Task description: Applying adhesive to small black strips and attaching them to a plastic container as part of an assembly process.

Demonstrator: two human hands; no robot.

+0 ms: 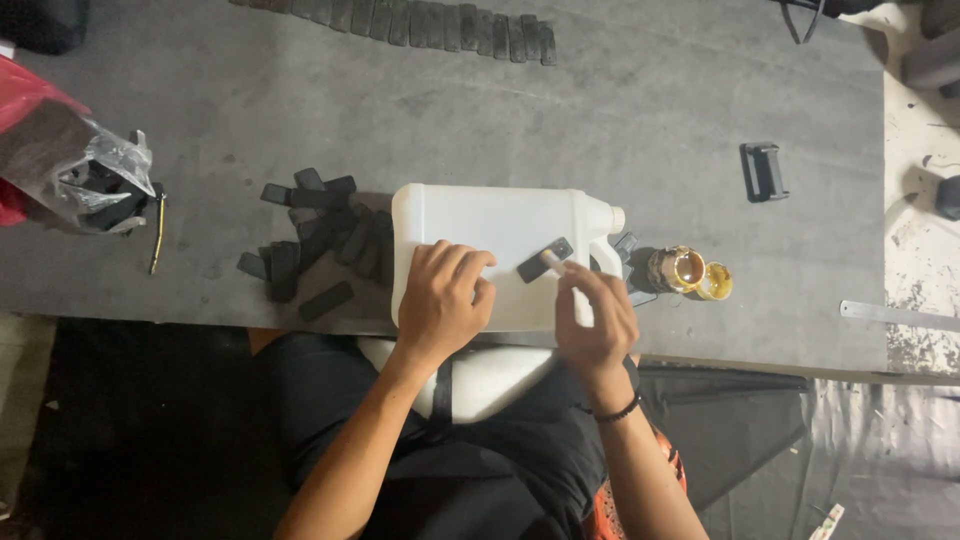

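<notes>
1. The small black strip (545, 259) lies flat on the broad side of the white plastic jug (480, 225), toward the jug's 3 o'clock end, near its handle and cap.
2. Your right hand (596, 318) is closed around a pale brush (565, 285), its tip touching the strip from 5 o'clock — the fingers are wrapped tight on the handle.
3. Your left hand (440, 300) rests on the jug at 9 o'clock of the strip, fingers curled loosely and pressing the plastic; it grips nothing.
4. The jug lies on its side at the near edge of the grey worktable (650, 120), partly over your lap.
5. At 3 o'clock of the jug stands an open glue tin (682, 268) with amber liquid, its yellowish lid (716, 283) just beside it.
6. At 9 o'clock of the jug sits a loose heap of black strips (315, 235) — some overlapping.
7. At 12 o'clock, along the far edge, a row of black strips (420, 22) is laid side by side.
8. Far at 9 o'clock lies a clear plastic bag (85, 175) holding dark pieces.
9. At 2 o'clock a black clip-like holder (764, 171) lies well apart.
</notes>
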